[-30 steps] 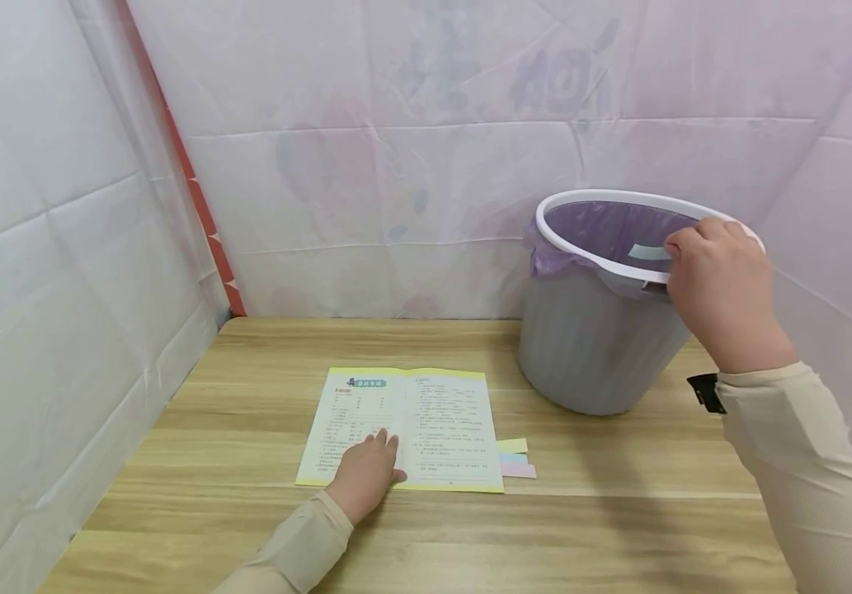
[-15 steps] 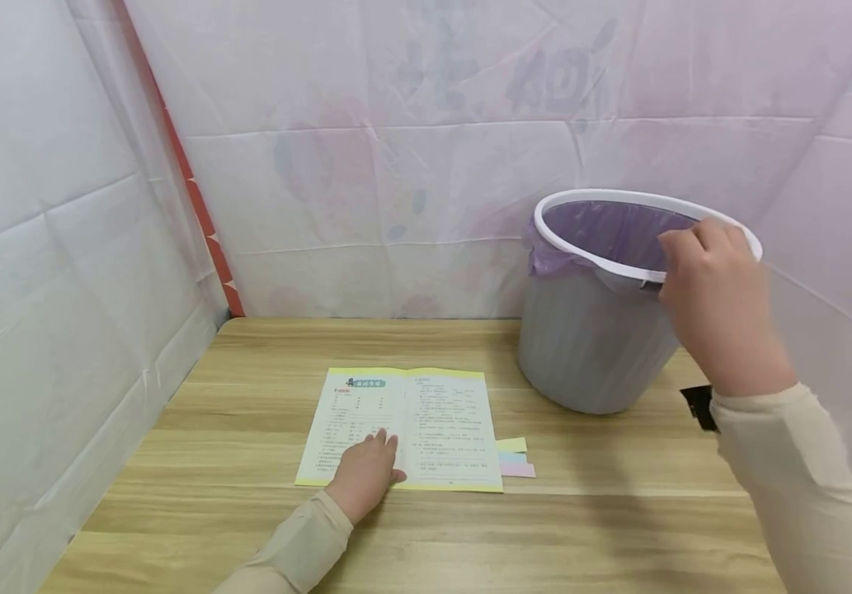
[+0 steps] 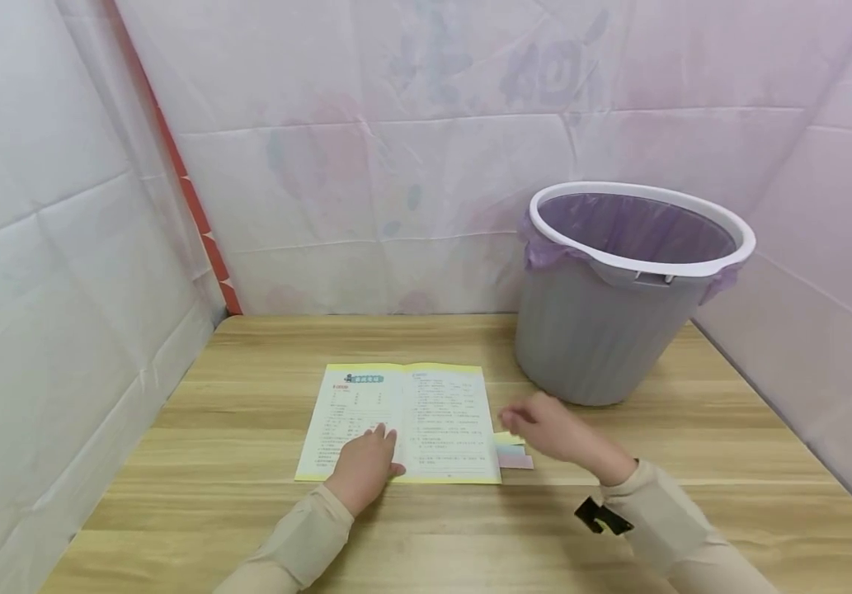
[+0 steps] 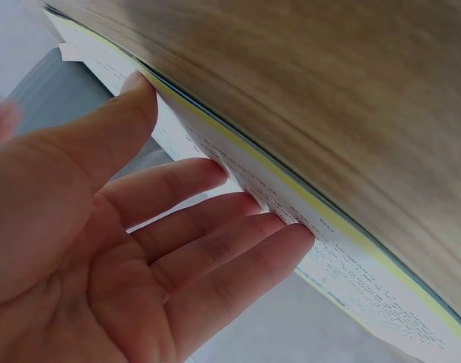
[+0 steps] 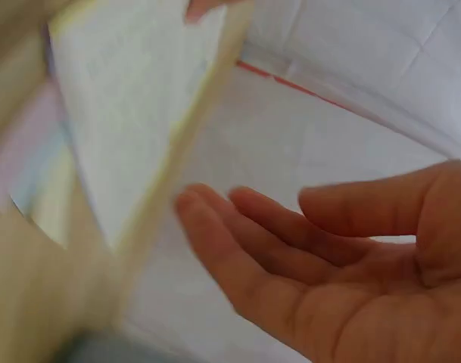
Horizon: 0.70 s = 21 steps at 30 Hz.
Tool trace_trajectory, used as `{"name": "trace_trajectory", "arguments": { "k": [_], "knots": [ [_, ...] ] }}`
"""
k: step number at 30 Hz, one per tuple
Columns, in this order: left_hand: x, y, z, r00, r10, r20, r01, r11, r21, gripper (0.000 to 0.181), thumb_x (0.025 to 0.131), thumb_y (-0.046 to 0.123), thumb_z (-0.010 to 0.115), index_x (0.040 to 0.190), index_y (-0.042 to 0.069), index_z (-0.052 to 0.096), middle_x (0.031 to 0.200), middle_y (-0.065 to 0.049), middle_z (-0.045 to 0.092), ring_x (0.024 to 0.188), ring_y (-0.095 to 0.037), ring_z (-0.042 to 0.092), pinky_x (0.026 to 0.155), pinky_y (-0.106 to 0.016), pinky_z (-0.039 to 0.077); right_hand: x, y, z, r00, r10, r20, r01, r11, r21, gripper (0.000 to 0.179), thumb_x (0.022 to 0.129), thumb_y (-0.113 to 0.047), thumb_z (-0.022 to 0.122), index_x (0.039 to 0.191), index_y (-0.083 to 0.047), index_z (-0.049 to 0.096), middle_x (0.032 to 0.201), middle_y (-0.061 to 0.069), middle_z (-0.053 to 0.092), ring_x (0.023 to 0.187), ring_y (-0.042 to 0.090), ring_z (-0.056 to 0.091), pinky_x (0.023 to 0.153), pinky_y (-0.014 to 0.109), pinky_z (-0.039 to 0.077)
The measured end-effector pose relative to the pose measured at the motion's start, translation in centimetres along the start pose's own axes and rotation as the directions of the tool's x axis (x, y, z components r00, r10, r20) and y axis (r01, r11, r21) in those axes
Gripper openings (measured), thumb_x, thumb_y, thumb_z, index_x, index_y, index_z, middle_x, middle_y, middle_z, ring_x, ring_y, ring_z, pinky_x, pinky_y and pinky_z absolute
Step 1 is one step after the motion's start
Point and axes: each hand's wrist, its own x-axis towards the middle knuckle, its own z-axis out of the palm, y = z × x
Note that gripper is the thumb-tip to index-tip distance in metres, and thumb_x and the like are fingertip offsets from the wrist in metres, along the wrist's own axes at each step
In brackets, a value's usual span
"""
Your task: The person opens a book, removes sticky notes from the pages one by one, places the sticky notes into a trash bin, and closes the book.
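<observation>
An open booklet [image 3: 448,412] with printed pages and yellow borders lies flat on the wooden table. My left hand [image 3: 363,464] rests on the lower part of its left page, fingers extended; in the left wrist view its fingertips [image 4: 294,233] touch the paper. Sticking out past the booklet's right edge are paper strips [image 3: 515,460] in yellow, blue and pink. Just right of that edge, my right hand [image 3: 555,431] hovers beside the strips. The right wrist view shows its fingers [image 5: 222,242] loosely bent, thumb apart, with nothing held.
A grey trash bin [image 3: 589,338] with a white rim [image 3: 737,235] and a purple liner [image 3: 641,223] stands at the table's back right. White printed sheeting [image 3: 396,181] hangs behind the table and along both sides.
A light blue strip at my right fingers inside the bin's opening has gone from sight. My right hand has come down and left from the bin to the booklet; the left hand stays put.
</observation>
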Motion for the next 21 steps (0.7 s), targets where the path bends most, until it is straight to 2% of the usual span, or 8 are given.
{"name": "trace_trajectory", "arguments": {
  "k": [2,5,9,12,15,21],
  "knots": [
    [0.0,0.0,-0.1,1.000,-0.002,0.002,0.002,1.000,-0.006,0.055,0.081,0.035,0.072,0.120,-0.003,0.063,0.121,-0.022,0.063,0.106,-0.037,0.063,0.081,-0.042,0.055,0.1,0.8,1.2,0.992,0.066,0.103,-0.074,0.994,0.082,0.020,0.097,-0.003,0.050,0.091,0.010,0.065,0.080,0.011,0.065,0.072,0.020,0.062,0.062,0.032,0.052],
    [0.0,0.0,-0.1,1.000,-0.006,0.007,0.006,1.000,-0.014,0.055,0.081,0.034,0.072,0.120,-0.003,0.063,0.121,-0.022,0.062,0.106,-0.037,0.063,0.081,-0.042,0.055,0.1,1.5,2.6,0.978,0.142,0.153,-0.165,0.975,0.149,0.021,0.096,0.000,0.050,0.082,0.010,0.062,0.070,0.006,0.057,0.062,0.015,0.054,0.055,0.026,0.046],
    [0.0,0.0,0.1,1.000,-0.010,0.015,0.010,1.000,-0.015,0.055,0.081,0.035,0.072,0.120,-0.002,0.063,0.122,-0.022,0.062,0.107,-0.037,0.063,0.081,-0.042,0.055,-0.1,1.8,3.6,0.974,0.182,0.136,-0.204,0.963,0.174,0.021,0.094,0.001,0.051,0.077,0.008,0.062,0.072,0.006,0.058,0.063,0.014,0.055,0.057,0.025,0.046],
    [0.0,0.1,0.3,1.000,-0.015,0.023,0.015,1.000,-0.015,0.055,0.082,0.036,0.072,0.121,-0.002,0.063,0.123,-0.022,0.062,0.108,-0.037,0.063,0.082,-0.042,0.055,-0.3,1.7,3.7,0.974,0.185,0.127,-0.208,0.957,0.203,0.019,0.095,0.000,0.051,0.084,0.011,0.063,0.083,0.012,0.064,0.075,0.021,0.063,0.063,0.031,0.053],
    [0.0,0.0,0.3,0.999,-0.016,0.029,0.017,1.000,-0.016,0.055,0.082,0.036,0.072,0.121,-0.002,0.063,0.123,-0.022,0.062,0.108,-0.036,0.062,0.083,-0.043,0.055,-0.4,1.6,3.5,0.973,0.202,0.112,-0.223,0.949,0.225,0.020,0.096,-0.001,0.051,0.090,0.013,0.063,0.084,0.014,0.064,0.078,0.024,0.064,0.067,0.036,0.055],
    [0.3,-0.2,0.2,1.000,-0.002,0.006,0.003,0.999,-0.043,0.053,0.080,0.036,0.074,0.115,-0.002,0.065,0.116,-0.023,0.064,0.102,-0.036,0.065,0.080,-0.042,0.055,0.4,1.6,3.1,0.986,0.160,0.048,-0.167,0.936,0.308,0.023,0.095,-0.003,0.054,0.105,0.017,0.056,0.083,0.014,0.063,0.074,0.024,0.064,0.068,0.038,0.057]
  ]
}}
